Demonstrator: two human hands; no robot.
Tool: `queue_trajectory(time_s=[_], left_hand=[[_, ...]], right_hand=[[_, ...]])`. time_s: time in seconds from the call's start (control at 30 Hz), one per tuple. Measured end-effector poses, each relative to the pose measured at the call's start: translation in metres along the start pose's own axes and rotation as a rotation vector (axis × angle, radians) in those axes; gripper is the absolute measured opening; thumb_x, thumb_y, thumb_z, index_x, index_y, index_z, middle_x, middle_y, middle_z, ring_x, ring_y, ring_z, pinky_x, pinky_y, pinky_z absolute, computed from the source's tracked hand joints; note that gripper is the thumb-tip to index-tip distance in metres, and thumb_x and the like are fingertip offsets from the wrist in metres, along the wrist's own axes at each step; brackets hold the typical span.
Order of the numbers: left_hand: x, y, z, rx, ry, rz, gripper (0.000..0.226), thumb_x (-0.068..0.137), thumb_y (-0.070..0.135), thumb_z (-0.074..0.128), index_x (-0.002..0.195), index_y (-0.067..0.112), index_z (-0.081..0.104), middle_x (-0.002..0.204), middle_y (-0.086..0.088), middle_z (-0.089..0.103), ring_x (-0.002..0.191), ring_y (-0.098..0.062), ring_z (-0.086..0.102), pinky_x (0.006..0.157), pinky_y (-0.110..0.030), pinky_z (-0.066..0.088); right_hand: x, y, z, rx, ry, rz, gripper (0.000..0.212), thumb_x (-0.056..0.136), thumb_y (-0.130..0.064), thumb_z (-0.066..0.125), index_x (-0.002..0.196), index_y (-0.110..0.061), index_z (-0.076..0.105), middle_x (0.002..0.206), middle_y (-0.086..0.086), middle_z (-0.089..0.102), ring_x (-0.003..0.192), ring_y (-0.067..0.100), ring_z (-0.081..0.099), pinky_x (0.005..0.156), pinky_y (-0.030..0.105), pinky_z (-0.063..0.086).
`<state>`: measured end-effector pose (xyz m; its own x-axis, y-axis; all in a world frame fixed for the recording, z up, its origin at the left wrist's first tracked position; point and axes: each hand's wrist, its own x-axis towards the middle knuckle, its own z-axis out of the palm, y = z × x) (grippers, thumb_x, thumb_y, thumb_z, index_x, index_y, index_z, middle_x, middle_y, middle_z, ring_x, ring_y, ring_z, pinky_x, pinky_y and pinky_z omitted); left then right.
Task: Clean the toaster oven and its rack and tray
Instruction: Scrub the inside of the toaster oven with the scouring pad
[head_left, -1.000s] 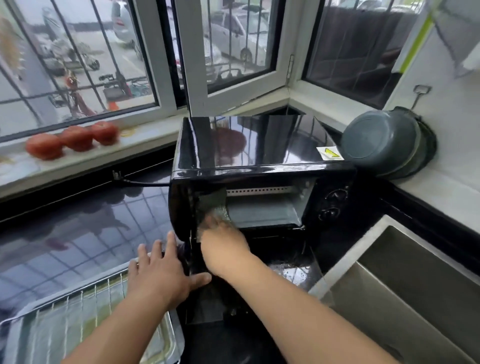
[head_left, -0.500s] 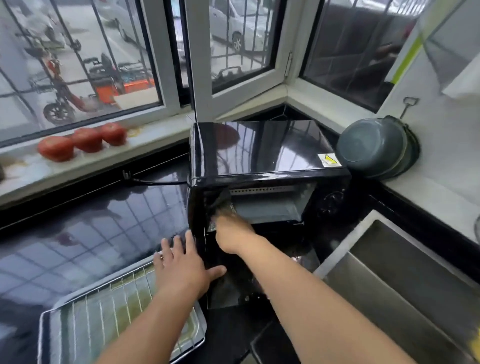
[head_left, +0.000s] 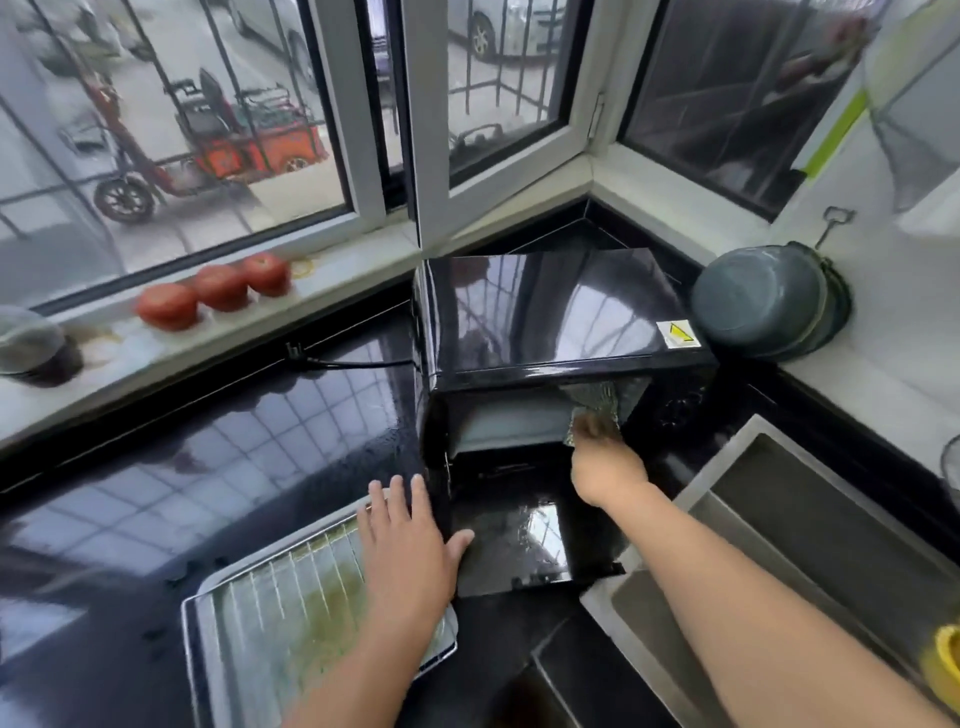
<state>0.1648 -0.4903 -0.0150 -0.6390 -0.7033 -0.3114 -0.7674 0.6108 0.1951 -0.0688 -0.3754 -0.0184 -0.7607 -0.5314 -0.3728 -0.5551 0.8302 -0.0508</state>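
1. Standing at the desk's back corner: black toaster oven (head_left: 561, 317), door (head_left: 519, 535) dropped open.
2. Right hand (head_left: 605, 467): inside the cavity's right side, fingers gripping a scouring cloth (head_left: 592, 402).
3. Left hand (head_left: 410, 551): fingers spread flat, thumb touching the door's left edge.
4. Rack (head_left: 291, 597) on tray (head_left: 208, 660): desk's front edge, left of the door.

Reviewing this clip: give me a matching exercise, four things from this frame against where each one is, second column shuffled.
Things:
1. tomatoes
2. wire rack
3. right hand
4. grey pot

Places:
A. on the tray by the left hand
B. reaching into the oven's right side with a cloth
C. on the window sill
D. against the wall, right of the oven

Pairs: 1-C, 2-A, 3-B, 4-D
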Motion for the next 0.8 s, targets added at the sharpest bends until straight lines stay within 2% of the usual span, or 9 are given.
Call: queue_trajectory(time_s=[0.07,0.13,0.2,0.3,0.43,0.47,0.6,0.7,0.8], left_hand=[[-0.028,-0.015,0.009,-0.040,0.124,0.107,0.074,0.098,0.060,0.046,0.151,0.009,0.049,0.158,-0.019,0.042,0.152,-0.041,0.027,0.122,-0.052,0.025],[-0.064,-0.030,0.022,-0.007,0.153,0.252,0.058,0.089,0.053,0.053,0.130,0.015,0.069,0.142,-0.018,0.058,0.138,-0.044,0.048,0.114,-0.051,0.031],[-0.090,-0.042,0.035,0.135,0.034,0.346,0.052,0.076,0.052,0.075,0.121,0.025,0.074,0.137,-0.016,0.064,0.131,-0.041,0.053,0.116,-0.049,0.026],[-0.097,-0.048,0.044,0.262,-0.122,0.366,0.073,0.057,0.045,0.094,0.125,0.033,0.070,0.133,-0.014,0.068,0.124,-0.040,0.063,0.117,-0.048,0.019],[-0.087,-0.053,0.037,0.347,-0.006,0.430,0.059,0.080,0.017,0.046,0.136,0.034,0.056,0.128,-0.016,0.068,0.121,-0.042,0.065,0.110,-0.055,0.030],[-0.085,-0.056,0.034,0.378,0.011,0.418,0.059,0.079,0.016,0.044,0.135,0.033,0.057,0.125,-0.016,0.068,0.120,-0.042,0.065,0.109,-0.057,0.031],[-0.077,-0.078,0.026,0.462,0.030,0.405,0.067,0.068,0.009,0.070,0.133,0.026,0.062,0.117,-0.017,0.071,0.117,-0.041,0.068,0.113,-0.054,0.032],[-0.074,-0.104,0.022,0.476,0.007,0.403,0.066,0.071,0.008,0.046,0.135,0.023,0.052,0.116,-0.018,0.071,0.117,-0.042,0.068,0.110,-0.052,0.029],[-0.073,-0.125,0.019,0.514,0.006,0.374,0.063,0.074,0.009,0.037,0.134,0.022,0.052,0.118,-0.019,0.071,0.118,-0.042,0.067,0.111,-0.052,0.029]], right_hand=[[0.000,-0.003,0.003,-0.004,0.011,-0.015,0.071,0.091,-0.007,0.040,0.155,-0.015,0.011,0.164,0.009,0.003,0.150,0.028,0.015,0.107,0.040,0.040],[0.001,-0.007,0.006,-0.020,0.002,-0.077,0.073,0.090,-0.006,0.040,0.156,-0.014,0.010,0.165,0.009,0.001,0.151,0.027,0.009,0.112,0.040,0.037],[-0.001,-0.025,0.010,-0.011,-0.003,-0.160,0.073,0.092,-0.003,0.038,0.158,-0.013,0.008,0.166,0.006,-0.004,0.153,0.025,0.002,0.120,0.038,0.025],[-0.009,-0.071,0.013,0.030,-0.031,-0.392,0.072,0.093,-0.003,0.036,0.158,-0.014,0.009,0.166,0.004,-0.006,0.153,0.025,-0.003,0.124,0.036,0.009],[-0.019,-0.108,0.020,0.039,-0.049,-0.514,0.070,0.093,-0.010,0.047,0.156,-0.007,0.017,0.165,0.008,0.003,0.152,0.027,-0.002,0.124,0.038,0.005],[-0.018,-0.107,0.019,0.033,-0.045,-0.518,0.070,0.092,-0.009,0.047,0.156,-0.007,0.017,0.165,0.007,0.004,0.152,0.026,-0.002,0.124,0.038,0.006],[-0.011,-0.070,0.011,-0.020,-0.034,-0.478,0.076,0.093,-0.004,0.044,0.158,-0.011,0.006,0.166,0.007,-0.005,0.153,0.024,-0.004,0.124,0.035,0.004],[-0.004,-0.029,0.006,-0.023,-0.024,-0.363,0.074,0.094,-0.002,0.037,0.158,-0.010,0.002,0.165,0.007,-0.008,0.152,0.023,-0.007,0.124,0.035,0.003],[0.003,-0.002,0.004,-0.016,-0.029,-0.288,0.072,0.094,-0.003,0.036,0.158,-0.011,0.003,0.166,0.006,-0.008,0.152,0.022,-0.007,0.124,0.034,0.005]])
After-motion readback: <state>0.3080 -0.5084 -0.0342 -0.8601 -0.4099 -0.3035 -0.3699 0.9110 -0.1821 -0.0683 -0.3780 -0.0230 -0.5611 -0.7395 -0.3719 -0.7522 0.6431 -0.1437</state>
